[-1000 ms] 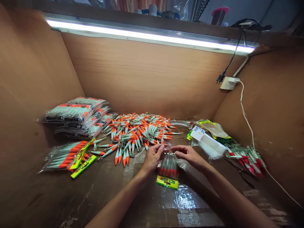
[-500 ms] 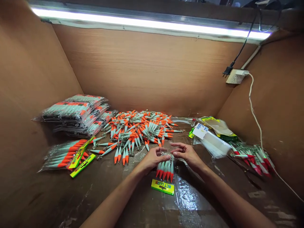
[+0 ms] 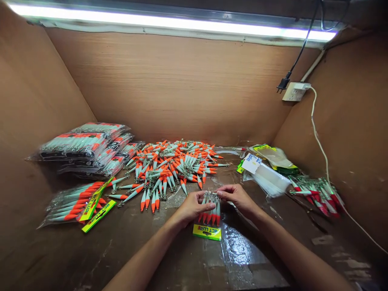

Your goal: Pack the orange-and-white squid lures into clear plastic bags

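The left hand (image 3: 193,207) holds the side of a small clear bag of lures (image 3: 214,218), and its thumb now lies across them. The right hand (image 3: 238,197) pinches the hook end; a moment ago its finger and thumb were wider apart. The bag is over the counter (image 3: 136,250), in front of the big pile (image 3: 172,165), its yellow label (image 3: 201,230) toward the person.

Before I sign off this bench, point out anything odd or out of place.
A black plug with bare prongs dangles, connected to nothing, beside the cream plastic wall socket; that looks odd. The brown tabletop looks scuffed and patched. Otherwise nothing stands out: the clear packet of pale, orange-tipped lures shows no visible damage.
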A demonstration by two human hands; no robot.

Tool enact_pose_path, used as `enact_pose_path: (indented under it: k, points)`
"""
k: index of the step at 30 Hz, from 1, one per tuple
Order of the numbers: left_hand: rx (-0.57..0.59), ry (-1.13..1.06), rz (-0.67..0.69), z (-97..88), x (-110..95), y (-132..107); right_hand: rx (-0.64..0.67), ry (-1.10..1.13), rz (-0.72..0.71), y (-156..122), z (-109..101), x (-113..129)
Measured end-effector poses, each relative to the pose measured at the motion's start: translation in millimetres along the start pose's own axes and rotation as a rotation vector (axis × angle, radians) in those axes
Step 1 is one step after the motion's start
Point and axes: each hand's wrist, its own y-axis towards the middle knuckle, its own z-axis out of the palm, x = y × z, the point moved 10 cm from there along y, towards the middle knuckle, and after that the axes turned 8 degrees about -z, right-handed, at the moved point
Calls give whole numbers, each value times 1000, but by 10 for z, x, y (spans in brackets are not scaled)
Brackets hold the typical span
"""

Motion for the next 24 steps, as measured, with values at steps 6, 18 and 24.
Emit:
enact_pose_path:
  k: [6,18,24]
  points:
    - [-174,116,-8,-175,-34,27,25,-25,11,-20,39,-48]
    - [-145,501,78,-361,-142,22,143,-423,-206,-21,130,36]
    - [-93,756,165,-237,-166,-18,197,-524,-375,-68,246,70]
